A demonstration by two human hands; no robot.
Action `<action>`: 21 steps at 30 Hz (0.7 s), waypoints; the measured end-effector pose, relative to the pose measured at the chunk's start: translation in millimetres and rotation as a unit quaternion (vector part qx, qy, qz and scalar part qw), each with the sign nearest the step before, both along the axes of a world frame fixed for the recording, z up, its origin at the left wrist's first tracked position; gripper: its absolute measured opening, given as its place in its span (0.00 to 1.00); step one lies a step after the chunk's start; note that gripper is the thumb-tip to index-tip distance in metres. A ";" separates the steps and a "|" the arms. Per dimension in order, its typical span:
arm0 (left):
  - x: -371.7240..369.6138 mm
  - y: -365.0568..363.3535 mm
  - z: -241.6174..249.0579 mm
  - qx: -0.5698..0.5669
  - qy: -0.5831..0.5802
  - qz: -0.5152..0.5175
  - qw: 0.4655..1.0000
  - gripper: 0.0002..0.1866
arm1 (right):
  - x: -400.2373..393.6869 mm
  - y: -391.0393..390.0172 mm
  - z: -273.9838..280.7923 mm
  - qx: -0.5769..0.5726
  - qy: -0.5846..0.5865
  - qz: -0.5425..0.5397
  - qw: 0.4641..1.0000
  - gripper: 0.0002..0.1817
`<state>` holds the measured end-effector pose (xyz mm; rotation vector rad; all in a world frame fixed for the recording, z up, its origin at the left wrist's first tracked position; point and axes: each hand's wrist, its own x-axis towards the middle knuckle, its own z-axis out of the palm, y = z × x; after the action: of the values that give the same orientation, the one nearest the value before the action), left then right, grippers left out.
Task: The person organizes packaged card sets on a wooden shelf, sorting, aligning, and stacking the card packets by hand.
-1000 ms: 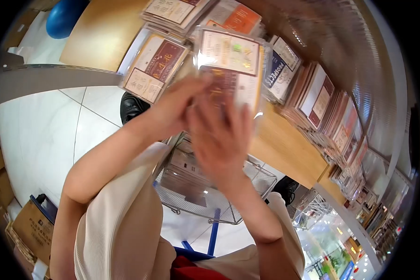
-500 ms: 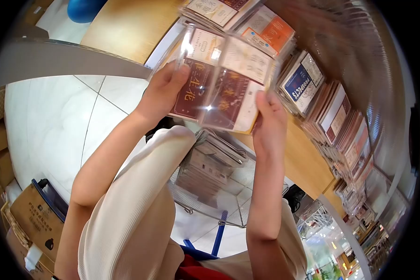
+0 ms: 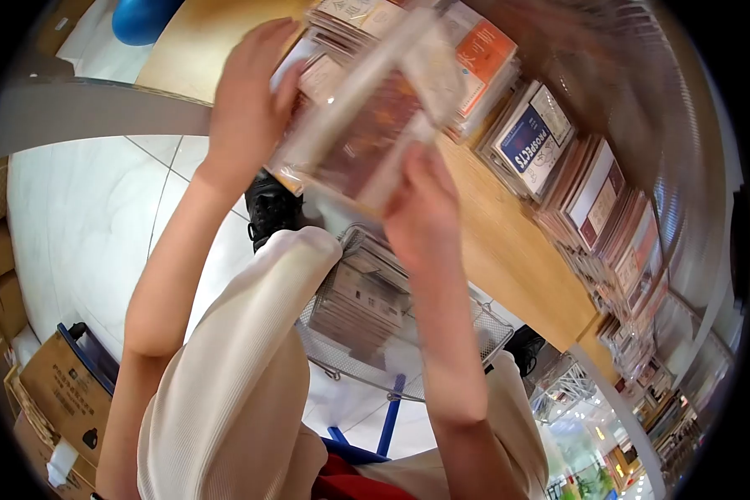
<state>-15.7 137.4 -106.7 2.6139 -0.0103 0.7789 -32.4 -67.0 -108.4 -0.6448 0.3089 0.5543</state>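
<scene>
My right hand (image 3: 422, 200) grips the lower right edge of a clear plastic-covered printed package (image 3: 367, 137), burgundy and white with a glossy, blurred surface. The package is tilted, with its nearest edge raised over the stacks behind. To its left, my left hand (image 3: 254, 104) is off the package, thumb and fingers spread, close to a stack of white packages (image 3: 321, 79) on the table. An orange and white package (image 3: 479, 58) lies on a stack just beyond the held one. Below my hands, a wire mesh basket (image 3: 404, 387) holds several plastic-covered packages (image 3: 358, 308).
Stacks of similar packages line the wooden table (image 3: 508, 258) to the right, one with a blue label (image 3: 529, 154). A blue round object (image 3: 144, 18) is at the upper left. Cardboard boxes (image 3: 62, 396) stand at lower left. A black shoe (image 3: 272, 204) rests on the tiled floor.
My left hand has let go of the package and moved up and left. My right hand has moved left with the package, which has tilted over.
</scene>
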 end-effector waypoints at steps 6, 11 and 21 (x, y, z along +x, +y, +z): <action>-15.6 9.3 11.8 -0.492 0.176 -0.008 0.852 0.25 | -10.5 59.8 -47.0 -0.090 -0.026 0.023 0.995 0.16; -38.3 18.4 -0.2 -0.350 0.183 0.058 0.917 0.28 | -9.5 65.7 -33.9 -0.370 -0.112 0.020 0.922 0.14; -24.3 -23.8 1.4 -0.203 0.360 -0.001 0.910 0.38 | -29.3 69.8 -26.7 -0.389 -0.201 0.004 0.899 0.27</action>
<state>-40.1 113.6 -105.4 2.3315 0.3238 -0.2114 -61.8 2.8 -135.1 -1.5146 0.1240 0.2739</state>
